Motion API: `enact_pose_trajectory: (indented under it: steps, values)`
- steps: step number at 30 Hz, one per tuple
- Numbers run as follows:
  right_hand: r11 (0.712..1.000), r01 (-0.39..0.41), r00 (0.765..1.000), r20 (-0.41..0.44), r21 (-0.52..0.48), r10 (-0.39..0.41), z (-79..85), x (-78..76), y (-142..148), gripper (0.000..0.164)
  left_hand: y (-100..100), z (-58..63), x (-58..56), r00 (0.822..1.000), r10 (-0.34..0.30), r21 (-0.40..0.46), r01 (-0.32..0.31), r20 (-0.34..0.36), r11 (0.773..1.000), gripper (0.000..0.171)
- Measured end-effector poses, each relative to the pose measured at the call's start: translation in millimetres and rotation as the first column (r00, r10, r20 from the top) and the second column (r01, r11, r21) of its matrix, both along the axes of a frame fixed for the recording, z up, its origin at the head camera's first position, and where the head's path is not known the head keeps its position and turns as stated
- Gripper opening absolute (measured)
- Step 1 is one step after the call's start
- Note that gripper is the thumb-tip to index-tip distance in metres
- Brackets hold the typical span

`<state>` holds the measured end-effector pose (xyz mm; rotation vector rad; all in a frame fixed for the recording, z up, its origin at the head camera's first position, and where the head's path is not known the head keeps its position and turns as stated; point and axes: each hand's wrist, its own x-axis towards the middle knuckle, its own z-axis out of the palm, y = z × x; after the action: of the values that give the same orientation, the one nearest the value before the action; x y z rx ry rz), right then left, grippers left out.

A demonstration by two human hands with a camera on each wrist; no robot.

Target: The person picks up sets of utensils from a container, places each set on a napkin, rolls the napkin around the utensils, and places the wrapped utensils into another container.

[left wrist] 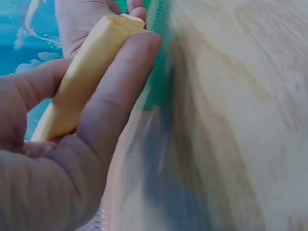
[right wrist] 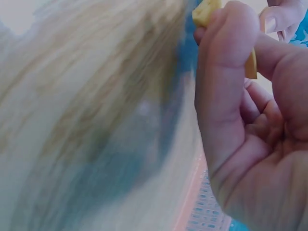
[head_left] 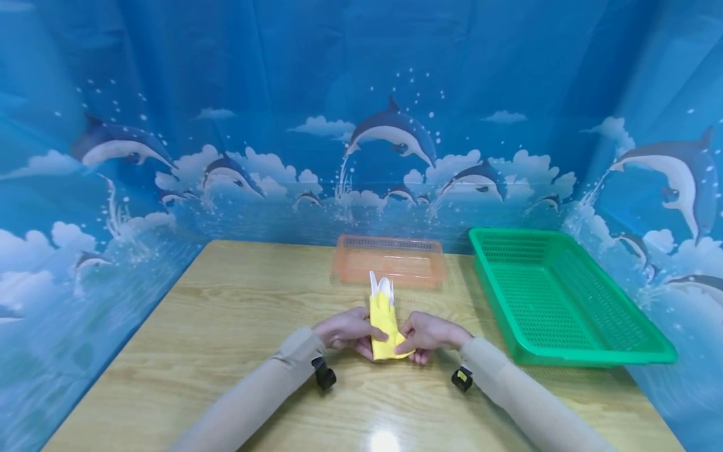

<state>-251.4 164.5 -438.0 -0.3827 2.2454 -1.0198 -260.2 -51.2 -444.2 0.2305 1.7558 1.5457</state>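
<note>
A yellow napkin (head_left: 383, 319) is wrapped around white plastic cutlery (head_left: 385, 287), whose tops stick out at the far end: a knife, a spoon and what looks like a fork. My left hand (head_left: 351, 329) grips the bundle from the left, its thumb lying across the front. From the right, my right hand (head_left: 427, 334) pinches a lower corner of the napkin, which flares outward there. In the left wrist view the folded napkin (left wrist: 86, 77) sits between thumb and fingers. The right wrist view shows only a bit of yellow napkin (right wrist: 207, 13) at the right fingertips; the cutlery is hidden there.
A translucent orange basket (head_left: 390, 279) stands at the table's back edge, just beyond the bundle. To the right is a larger green basket (head_left: 491, 300). Under both lies a wood-grain table (head_left: 237, 314). A blue dolphin-print curtain (head_left: 271, 75) hangs behind and at the sides.
</note>
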Motion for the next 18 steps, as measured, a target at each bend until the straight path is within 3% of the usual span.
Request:
enact_pose_trajectory:
  steps: [6,12,18]
  values:
    - [0.999,-0.021,0.998,-0.059,-0.045,0.018,12.9,1.4,-1,0.015,-7,9.4,-0.8,1.0,-0.007,0.042,0.008,-0.024,0.999,0.037]
    - [0.999,0.011,0.988,-0.15,-0.047,-0.018,35.4,0.1,-4,0.015,-5,18.8,-7.3,0.99,0.061,0.082,-0.051,-0.127,0.995,0.037]
    - [0.995,0.067,0.979,-0.186,-0.077,-0.08,58.2,-1.3,-8,0.019,1,23.3,-14.3,0.975,0.159,0.261,-0.115,-0.154,0.959,0.042]
